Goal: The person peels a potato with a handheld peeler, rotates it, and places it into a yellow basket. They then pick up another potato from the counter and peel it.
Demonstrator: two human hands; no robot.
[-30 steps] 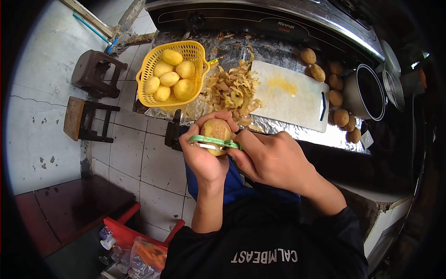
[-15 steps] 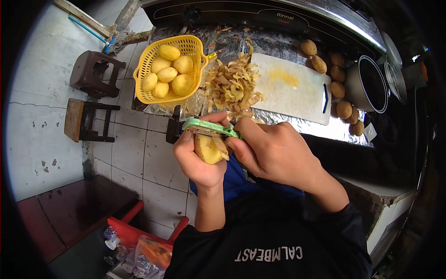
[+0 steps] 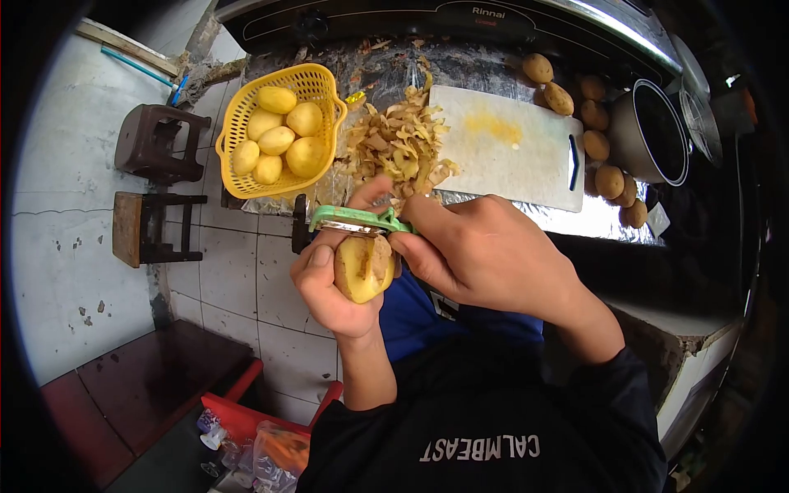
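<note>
My left hand (image 3: pixel 333 287) is closed around a partly peeled potato (image 3: pixel 354 275), its yellow flesh bare on the near side and brown skin still on its upper right. In my right hand (image 3: pixel 485 251) is a green vegetable peeler (image 3: pixel 349 217), gripped between thumb and fingers at its right end. The peeler's metal blade lies across the top of the potato, against or very close to it. Beyond my hands a heap of potato peelings (image 3: pixel 403 148) lies on the counter. Peeled potatoes (image 3: pixel 277 99) fill part of a yellow basket (image 3: pixel 232 123) at the left.
Right of the peelings lies a white cutting board (image 3: pixel 468 168). Several unpeeled potatoes (image 3: pixel 609 181) rest between it and a metal pot (image 3: pixel 629 135). A stove (image 3: pixel 394 20) runs along the back. Two stools, one a dark plastic stool (image 3: pixel 160 140), stand on the tiled floor.
The potato now shows more bare flesh toward me, and the peeler sits at its top edge. My left fingers have loosened and shifted. The whole view has moved slightly.
</note>
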